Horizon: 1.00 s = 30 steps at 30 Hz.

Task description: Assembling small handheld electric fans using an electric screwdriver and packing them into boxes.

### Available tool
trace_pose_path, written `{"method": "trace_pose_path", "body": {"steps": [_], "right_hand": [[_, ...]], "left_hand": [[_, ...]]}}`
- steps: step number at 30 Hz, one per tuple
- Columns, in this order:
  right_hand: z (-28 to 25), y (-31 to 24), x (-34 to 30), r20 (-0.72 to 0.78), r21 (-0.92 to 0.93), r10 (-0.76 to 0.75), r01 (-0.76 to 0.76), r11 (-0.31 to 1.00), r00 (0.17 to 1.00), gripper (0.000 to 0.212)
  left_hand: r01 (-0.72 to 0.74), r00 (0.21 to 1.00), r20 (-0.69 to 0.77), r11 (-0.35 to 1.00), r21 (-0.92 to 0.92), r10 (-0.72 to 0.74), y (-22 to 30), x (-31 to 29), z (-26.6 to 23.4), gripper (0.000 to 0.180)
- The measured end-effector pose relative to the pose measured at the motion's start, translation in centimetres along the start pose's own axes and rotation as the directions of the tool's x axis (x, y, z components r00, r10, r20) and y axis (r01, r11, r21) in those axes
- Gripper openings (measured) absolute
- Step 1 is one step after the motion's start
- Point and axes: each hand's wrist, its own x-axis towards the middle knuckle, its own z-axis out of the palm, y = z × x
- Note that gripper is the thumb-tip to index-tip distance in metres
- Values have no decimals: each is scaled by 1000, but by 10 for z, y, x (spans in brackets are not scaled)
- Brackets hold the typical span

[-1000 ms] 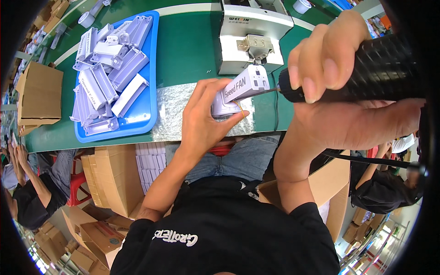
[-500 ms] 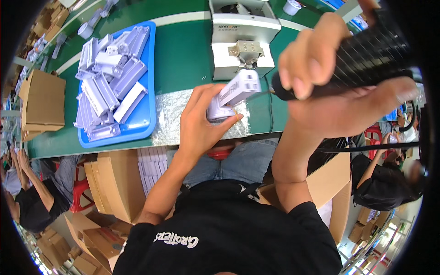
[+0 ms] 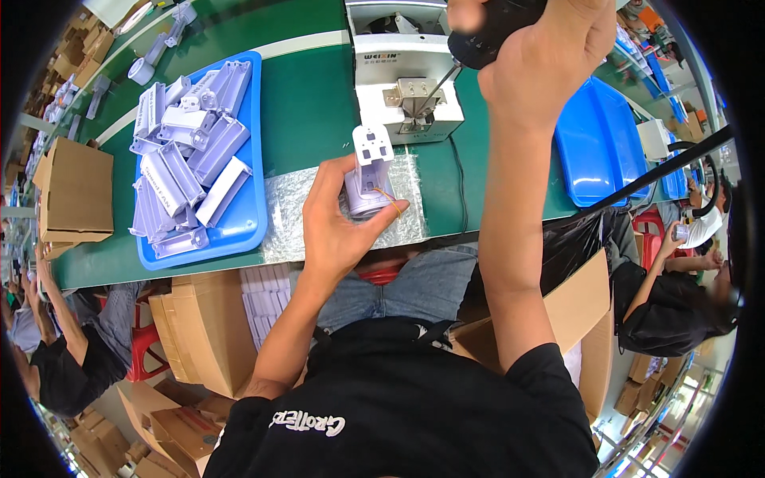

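My left hand (image 3: 339, 219) grips a pale lavender-white plastic housing (image 3: 373, 151), which stands upright over a silvery sheet (image 3: 291, 215) on the bench. Small dark openings show in the housing's top end. A thin yellowish band or wire runs beside my left thumb. At the upper right, my right hand (image 3: 550, 64) is wrapped round a black electric screwdriver (image 3: 488, 33), partly cut off by the frame's edge. Its long bit slants down to the metal bracket (image 3: 416, 102) on the front of a white box-shaped machine (image 3: 398, 64), probably a screw feeder.
A blue tray (image 3: 259, 159) heaped with similar housings (image 3: 179, 163) lies on the left of the green bench; a cardboard box (image 3: 76, 191) stands beyond it. To the right is another blue tray (image 3: 594, 147). A black cable (image 3: 462, 183) trails beside the machine. Other people sit at both sides.
My right hand has carried the screwdriver from beside the housing up and away to the machine's bracket. The housing has tipped more upright in my left hand and shifted slightly left.
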Motion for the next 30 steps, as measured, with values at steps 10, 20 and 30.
{"method": "trace_pose_path", "body": {"steps": [10, 20, 30], "right_hand": [[36, -20, -35, -46, -937, -112, -4, 349, 993, 61], [49, -2, -50, -63, -897, -55, -32, 440, 996, 67], [47, -4, -55, -64, -859, -15, -47, 509, 998, 72]], "left_hand": [[-68, 998, -6, 994, 81, 69, 4, 2, -3, 63], [-98, 995, -25, 991, 92, 101, 6, 4, 0, 63], [-100, 995, -21, 991, 90, 102, 4, 4, 0, 65]]}}
